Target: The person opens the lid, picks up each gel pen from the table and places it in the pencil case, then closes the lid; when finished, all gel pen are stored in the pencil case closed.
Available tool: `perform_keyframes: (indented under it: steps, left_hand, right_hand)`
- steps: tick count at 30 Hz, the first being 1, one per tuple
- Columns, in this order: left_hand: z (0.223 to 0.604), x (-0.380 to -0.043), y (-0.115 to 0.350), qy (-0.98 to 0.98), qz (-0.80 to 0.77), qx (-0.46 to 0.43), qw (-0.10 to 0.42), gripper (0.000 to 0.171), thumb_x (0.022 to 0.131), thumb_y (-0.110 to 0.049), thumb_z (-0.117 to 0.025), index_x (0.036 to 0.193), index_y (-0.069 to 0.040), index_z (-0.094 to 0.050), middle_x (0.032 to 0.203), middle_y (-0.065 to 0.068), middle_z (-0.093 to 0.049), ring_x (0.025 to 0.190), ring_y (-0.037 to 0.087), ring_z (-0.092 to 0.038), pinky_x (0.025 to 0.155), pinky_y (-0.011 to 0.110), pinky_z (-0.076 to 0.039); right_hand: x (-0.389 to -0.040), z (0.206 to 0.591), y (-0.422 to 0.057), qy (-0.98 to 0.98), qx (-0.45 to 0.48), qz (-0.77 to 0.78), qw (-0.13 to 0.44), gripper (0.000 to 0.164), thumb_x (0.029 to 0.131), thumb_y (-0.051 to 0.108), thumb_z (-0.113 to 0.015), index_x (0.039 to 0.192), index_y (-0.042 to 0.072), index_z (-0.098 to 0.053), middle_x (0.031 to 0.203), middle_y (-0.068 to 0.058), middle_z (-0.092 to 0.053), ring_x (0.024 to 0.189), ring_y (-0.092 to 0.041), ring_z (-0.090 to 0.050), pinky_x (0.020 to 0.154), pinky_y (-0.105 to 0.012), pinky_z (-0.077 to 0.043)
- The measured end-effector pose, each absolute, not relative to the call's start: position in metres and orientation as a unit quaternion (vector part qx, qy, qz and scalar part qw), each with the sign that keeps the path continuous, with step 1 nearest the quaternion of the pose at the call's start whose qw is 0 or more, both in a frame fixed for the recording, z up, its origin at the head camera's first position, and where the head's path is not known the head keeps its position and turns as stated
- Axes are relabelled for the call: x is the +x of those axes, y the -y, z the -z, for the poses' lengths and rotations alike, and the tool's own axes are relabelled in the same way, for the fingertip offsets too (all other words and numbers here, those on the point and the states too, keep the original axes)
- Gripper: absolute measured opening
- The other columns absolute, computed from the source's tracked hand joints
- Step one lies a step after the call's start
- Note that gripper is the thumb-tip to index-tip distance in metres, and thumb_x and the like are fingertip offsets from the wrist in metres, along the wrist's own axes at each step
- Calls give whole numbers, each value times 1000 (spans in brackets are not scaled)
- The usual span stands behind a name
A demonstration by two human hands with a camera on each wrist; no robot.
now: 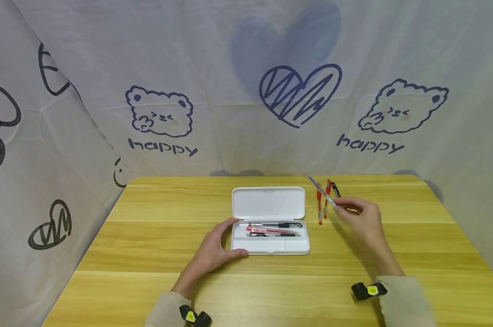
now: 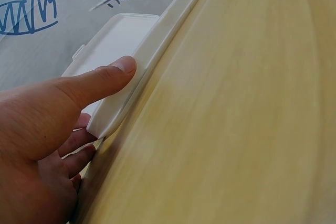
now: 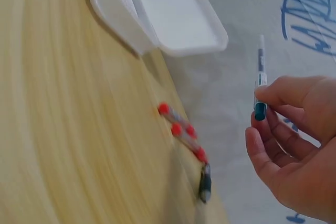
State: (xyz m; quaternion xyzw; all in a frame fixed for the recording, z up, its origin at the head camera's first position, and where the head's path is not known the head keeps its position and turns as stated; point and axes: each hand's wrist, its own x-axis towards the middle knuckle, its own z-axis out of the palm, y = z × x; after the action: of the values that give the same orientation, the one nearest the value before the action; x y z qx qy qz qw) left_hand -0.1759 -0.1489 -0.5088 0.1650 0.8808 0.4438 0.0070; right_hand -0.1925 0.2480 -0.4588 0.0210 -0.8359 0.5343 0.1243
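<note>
An open white pencil case lies on the table with its lid tipped back. My left hand holds its left end, the thumb on the front wall and the fingers around the back corner. Inside, two black pens and a red pen lie lengthwise in the rear compartment. To the right of the case, my right hand pinches a clear pen above the table. The right wrist view shows a teal end on that pen.
Two red pens and a black pen lie on the table right of the case, near the right hand. A white cloth with drawn bears and hearts hangs behind the wooden table.
</note>
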Motion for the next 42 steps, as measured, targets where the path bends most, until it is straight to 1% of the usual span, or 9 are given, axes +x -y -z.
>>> perform_keyframes:
  steps: [7, 14, 19, 21, 24, 28, 32, 37, 42]
  left_hand:
    - [509, -176, 149, -884, -438, 162, 13, 90, 72, -38, -95, 148, -17, -52, 148, 11, -54, 137, 31, -48, 115, 52, -36]
    - [509, -175, 150, -882, -442, 166, 8, 90, 73, -37, -95, 148, -16, -52, 148, 12, -54, 136, 33, -49, 114, 53, -37]
    - [509, -175, 150, -883, -441, 159, 15, 90, 72, -37, -95, 148, -17, -52, 148, 11, -54, 137, 31, -48, 115, 52, -36]
    - [509, -174, 150, -884, -439, 160, 13, 90, 72, -38, -95, 148, -16, -52, 148, 12, -54, 136, 32, -49, 114, 53, -37]
    - [509, -174, 150, -887, -434, 160, 13, 90, 72, -39, -95, 148, -17, -52, 148, 11, -54, 135, 32, -49, 113, 53, -37]
    - [507, -174, 149, -888, -433, 156, 17, 91, 72, -40, -95, 149, -19, -52, 148, 11, -54, 136, 32, -49, 114, 53, -36]
    - [507, -175, 147, -888, -433, 156, 16, 90, 72, -40, -95, 148, -19, -52, 148, 11, -54, 136, 32, -49, 114, 53, -36]
    - [506, -175, 147, -889, -431, 156, 14, 89, 72, -39, -95, 148, -19, -52, 147, 11, -55, 135, 32, -50, 114, 53, -36]
    - [506, -175, 148, -886, -438, 154, 18, 90, 72, -38, -95, 148, -18, -52, 148, 10, -54, 136, 31, -49, 114, 52, -36]
  right_hand:
    - [-195, 463, -222, 827, 52, -548, 113, 22, 94, 5, -75, 115, -3, -74, 111, -20, -70, 96, -13, -67, 81, -15, -55]
    - [-194, 469, -201, 835, 68, -540, 79, 18, 93, 6, -76, 110, 1, -77, 106, -14, -73, 97, -16, -66, 82, -16, -54]
    - [-194, 477, -187, 830, 77, -550, 46, 15, 90, -1, -76, 104, 2, -78, 102, -13, -74, 92, -20, -70, 79, -20, -57]
    - [-194, 480, -183, 836, 92, -540, 42, 14, 89, -3, -76, 102, 2, -79, 100, -12, -74, 91, -22, -70, 78, -22, -58]
    - [-194, 484, -178, 856, 129, -499, 52, 15, 86, -4, -78, 98, 4, -79, 98, -9, -75, 89, -22, -69, 77, -28, -59]
    - [-193, 486, -175, 881, 173, -435, 67, 15, 84, -3, -81, 95, 7, -80, 97, -3, -75, 84, -17, -67, 73, -33, -59]
    - [-193, 486, -175, 893, 189, -402, 70, 15, 84, -4, -81, 94, 8, -80, 94, -1, -75, 78, -13, -64, 68, -30, -57]
    - [-192, 486, -173, 898, 195, -387, 68, 14, 84, -5, -80, 94, 6, -80, 93, -2, -75, 77, -12, -62, 67, -28, -55]
    - [-192, 485, -170, 906, 191, -374, 59, 16, 87, -3, -78, 101, 4, -79, 98, -5, -74, 77, -12, -62, 67, -26, -55]
